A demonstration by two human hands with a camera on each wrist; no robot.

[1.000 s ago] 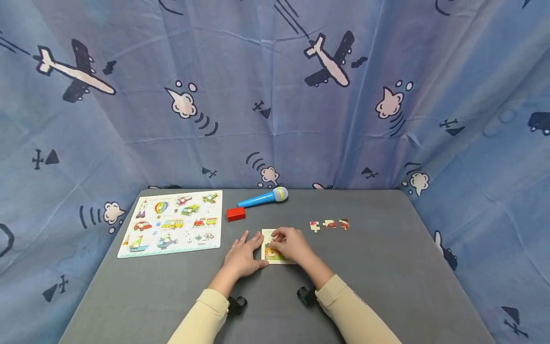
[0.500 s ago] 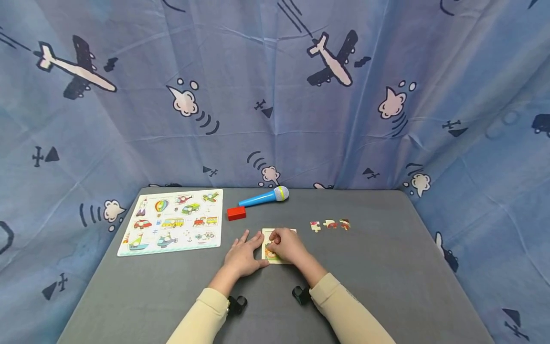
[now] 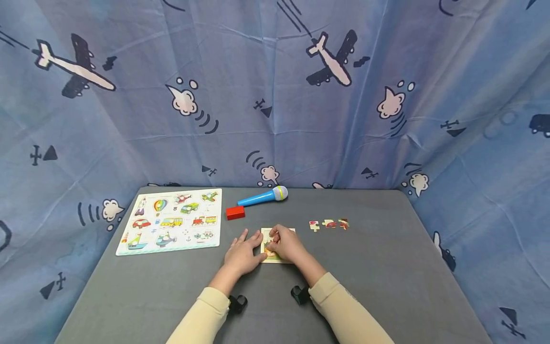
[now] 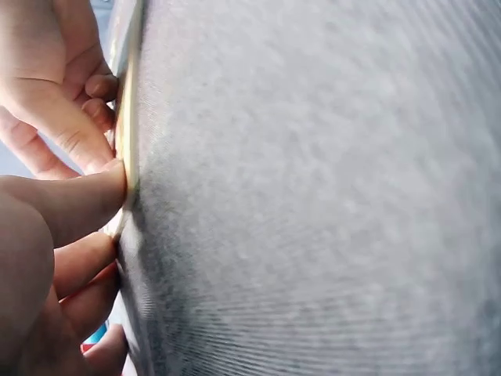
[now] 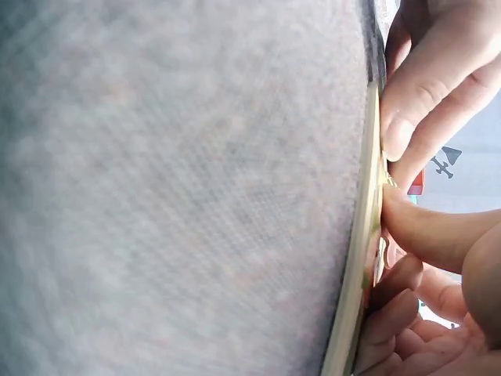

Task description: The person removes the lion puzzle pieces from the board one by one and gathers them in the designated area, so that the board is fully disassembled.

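Cream board [image 3: 277,261] is touched by the spread left hand [image 3: 243,256]; under the curled right hand [image 3: 289,243], whether anything is pinched cannot be told.

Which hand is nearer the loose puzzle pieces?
Right: right hand is on the puzzle board, left of the loose puzzle pieces; left hand farther, at the board's left edge.

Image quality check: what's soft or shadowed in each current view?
Head view: fairly even light, curtain and microphone legible; left wrist: tabletop blurred, shadowed beside the left hand; right wrist: tabletop soft, frame's left side darkened, small puzzle board crisper.
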